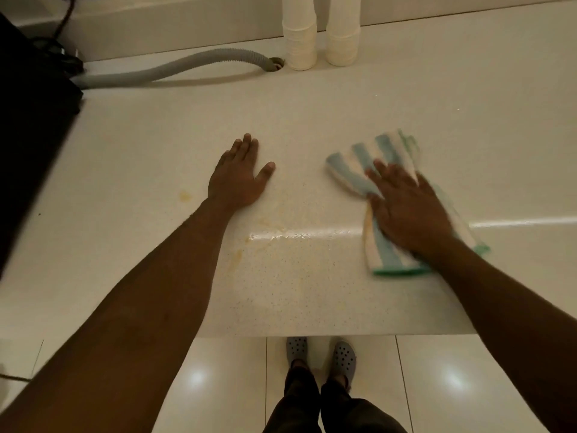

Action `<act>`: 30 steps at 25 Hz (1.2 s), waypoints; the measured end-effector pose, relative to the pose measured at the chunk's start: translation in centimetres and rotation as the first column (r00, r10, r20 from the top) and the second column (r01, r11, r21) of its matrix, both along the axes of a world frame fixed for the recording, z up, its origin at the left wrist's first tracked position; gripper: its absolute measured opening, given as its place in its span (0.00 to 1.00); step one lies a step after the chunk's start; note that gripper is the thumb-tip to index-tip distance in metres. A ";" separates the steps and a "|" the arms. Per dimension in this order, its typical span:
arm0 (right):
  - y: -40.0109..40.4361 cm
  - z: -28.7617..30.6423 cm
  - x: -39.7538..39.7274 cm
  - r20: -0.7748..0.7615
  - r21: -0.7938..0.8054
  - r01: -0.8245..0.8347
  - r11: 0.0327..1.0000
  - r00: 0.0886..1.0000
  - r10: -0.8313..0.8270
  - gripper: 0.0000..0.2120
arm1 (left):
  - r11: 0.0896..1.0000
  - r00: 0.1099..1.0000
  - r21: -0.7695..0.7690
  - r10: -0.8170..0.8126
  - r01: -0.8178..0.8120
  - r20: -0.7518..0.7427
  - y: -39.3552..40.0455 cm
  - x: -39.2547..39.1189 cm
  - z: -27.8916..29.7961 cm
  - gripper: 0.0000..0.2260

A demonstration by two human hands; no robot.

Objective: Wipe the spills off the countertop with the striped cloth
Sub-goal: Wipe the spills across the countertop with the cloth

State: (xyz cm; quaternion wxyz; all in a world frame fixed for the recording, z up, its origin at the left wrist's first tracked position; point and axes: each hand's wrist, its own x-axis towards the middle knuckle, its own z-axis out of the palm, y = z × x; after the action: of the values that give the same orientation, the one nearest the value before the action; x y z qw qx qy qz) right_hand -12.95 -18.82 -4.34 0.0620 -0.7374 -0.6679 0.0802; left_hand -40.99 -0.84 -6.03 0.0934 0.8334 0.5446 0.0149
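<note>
At the near edge of the view, past the lip of the counter, two grey perforated clogs (321, 354) stand on glossy pale floor tiles (452, 385), with dark trouser legs above them.

The countertop (156, 135) is pale and finely speckled, with a bright strip of reflected light running across it. Orange-yellow spills (268, 242) smear its near middle, wet and glinting where the light strip crosses them, and a small separate stain (184, 196) lies further left.

The left hand (239, 176) rests flat on the bare counter just beyond the spills, fingers together and thumb out to the right, gripping nothing.

To the right, well apart from it, the right hand (409, 210) presses palm-down with fingers spread on the striped cloth (384, 254). It is flat on the cloth rather than closed around it. The cloth is a soft towel with broad stripes of pale blue-green and cream and a green hem along its near edge. It lies bunched and folded on the counter, right of the spills, stretching out from under the palm toward the far left and the near right. Its edges look slightly blurred.

Further back, a grey ribbed hose (175, 68) curves across the counter into a hole, beside two stacks of white paper cups (301, 42). A dark object (28, 120) fills the far left.
</note>
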 end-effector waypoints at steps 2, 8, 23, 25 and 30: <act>3.7 0.0 -0.6 -0.011 0.000 0.076 0.997 0.997 -0.076 0.26 | 1.000 1.000 -0.003 0.006 -0.006 0.003 -0.1 -0.1 0.1 0.33; 7.2 -0.8 -3.0 0.005 -0.006 0.054 0.998 0.999 -0.054 0.26 | 0.998 0.998 -0.001 0.059 -0.059 0.038 2.1 -4.1 1.5 0.29; 9.8 0.5 -14.7 -0.010 -0.003 -0.089 0.996 0.996 0.088 0.26 | 0.969 0.970 0.060 0.239 -0.241 0.043 3.1 -20.2 -0.3 0.27; 7.4 0.2 -16.8 0.005 -0.013 -0.215 0.976 0.977 0.215 0.26 | 0.968 0.970 0.067 0.239 -0.241 0.043 3.2 -20.1 -0.3 0.27; 3.7 -0.4 -11.4 0.025 0.042 -0.103 0.994 0.994 0.102 0.26 | 0.970 0.972 0.062 0.234 -0.235 0.023 3.2 -20.3 -0.4 0.28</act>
State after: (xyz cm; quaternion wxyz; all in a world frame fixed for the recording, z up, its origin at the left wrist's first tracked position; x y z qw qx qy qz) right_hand -24.31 -15.13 -4.76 0.0659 -0.7014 -0.7071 0.0604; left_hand -61.32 2.36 -6.45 0.0685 0.7655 0.6378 0.0500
